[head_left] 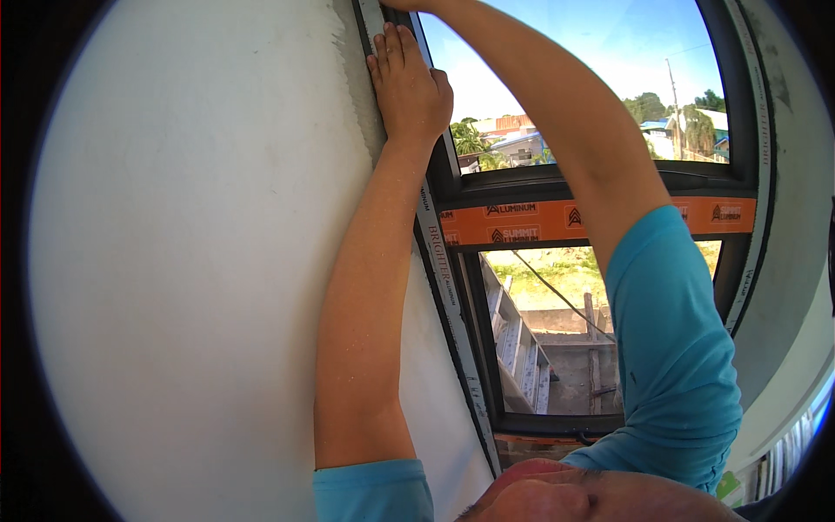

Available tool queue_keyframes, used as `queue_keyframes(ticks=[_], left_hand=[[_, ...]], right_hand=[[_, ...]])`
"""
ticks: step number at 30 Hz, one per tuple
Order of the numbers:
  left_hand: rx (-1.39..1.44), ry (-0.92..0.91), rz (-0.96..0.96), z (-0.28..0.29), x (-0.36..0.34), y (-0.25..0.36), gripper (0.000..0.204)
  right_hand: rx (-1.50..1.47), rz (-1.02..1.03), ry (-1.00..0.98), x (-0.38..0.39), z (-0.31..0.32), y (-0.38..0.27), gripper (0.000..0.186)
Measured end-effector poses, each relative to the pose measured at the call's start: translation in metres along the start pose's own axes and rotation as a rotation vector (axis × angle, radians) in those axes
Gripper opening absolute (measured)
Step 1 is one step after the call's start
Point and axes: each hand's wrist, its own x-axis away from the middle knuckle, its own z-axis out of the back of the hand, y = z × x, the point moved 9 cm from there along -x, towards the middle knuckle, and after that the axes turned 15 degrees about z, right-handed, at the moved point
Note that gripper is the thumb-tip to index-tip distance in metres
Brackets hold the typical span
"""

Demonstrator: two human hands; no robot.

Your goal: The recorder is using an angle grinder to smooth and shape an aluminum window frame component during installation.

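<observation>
Now left hand lies flat on window frame beside white wall; right hand unclear, cropped.

White wall bears dark window frame; pale strip, orange band on frame.

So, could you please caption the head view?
Left hand on a tall black metal window frame beside a white wall, right hand higher.
</observation>
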Motion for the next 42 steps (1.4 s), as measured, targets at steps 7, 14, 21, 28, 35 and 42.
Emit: queue_keyframes(ticks=[7,14,21,28,35,42], left_hand=[[0.037,-0.006,0.002,0.000,-0.004,0.017,0.065],[0.007,-0.005,0.014,0.006,0.004,-0.015,0.064],[0.108,-0.040,-0.018,-0.001,0.002,0.013,0.066],[0.118,-0.069,0.015,0.005,0.002,0.000,0.064],[-0.005,-0.058,0.081,0.010,0.014,-0.006,0.063],[-0.172,-0.030,-0.001,0.009,0.010,-0.001,0.065]], right_hand=[[0.166,-0.237,0.512,-0.001,0.081,0.062,0.078],[-0.173,-0.191,0.004,0.009,-0.019,0.015,0.079],[-0.141,-0.042,0.390,-0.017,0.085,0.094,0.076],[-0.241,-0.147,0.091,0.009,0.000,0.013,0.097],[-0.168,-0.150,0.361,-0.008,0.092,0.074,0.083],[-0.321,-0.213,0.110,-0.033,0.004,0.030,0.091]])
